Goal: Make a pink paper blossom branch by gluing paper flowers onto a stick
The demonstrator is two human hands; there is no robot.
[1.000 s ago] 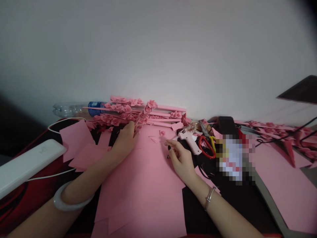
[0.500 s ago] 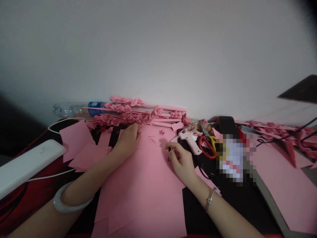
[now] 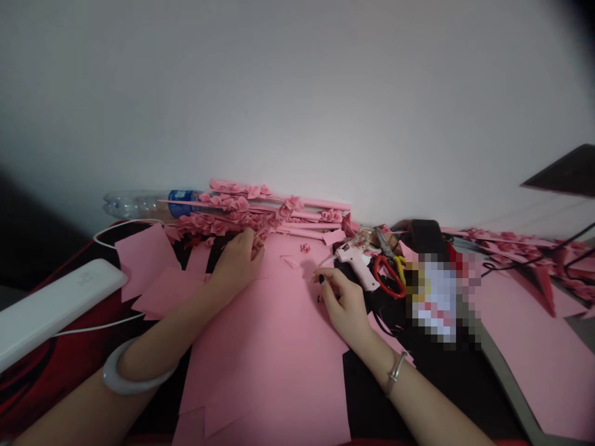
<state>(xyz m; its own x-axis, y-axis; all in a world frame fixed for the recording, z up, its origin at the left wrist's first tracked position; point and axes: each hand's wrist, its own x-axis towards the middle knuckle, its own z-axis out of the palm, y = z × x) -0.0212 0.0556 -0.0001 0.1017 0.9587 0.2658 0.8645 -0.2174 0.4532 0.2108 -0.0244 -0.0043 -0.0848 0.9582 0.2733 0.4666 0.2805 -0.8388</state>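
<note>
Large pink paper sheets (image 3: 274,347) lie stacked in front of me. My left hand (image 3: 240,257) is at their far left edge with its fingers curled, close to a small pink paper flower (image 3: 263,234); what the fingers hold, if anything, is hidden. Over the right part of the sheets is my right hand (image 3: 341,294), its thumb and fingers closed toward a pinch. Anything in that pinch is too small to make out. Between the hands a small paper rose (image 3: 305,248) rests on the pink paper, beside a small folded scrap (image 3: 289,261).
Pink paper flower stems (image 3: 232,204) pile up along the wall, by a plastic bottle (image 3: 134,203). Right of my right hand lie a white glue gun (image 3: 357,263) and red-and-yellow-handled scissors (image 3: 390,275). A white power strip (image 3: 69,303) and loose pink squares (image 3: 144,254) are at left.
My left hand has shifted slightly left, and its fingers have turned a little. My right hand stays nearly in place. The view has moved very slightly.
</note>
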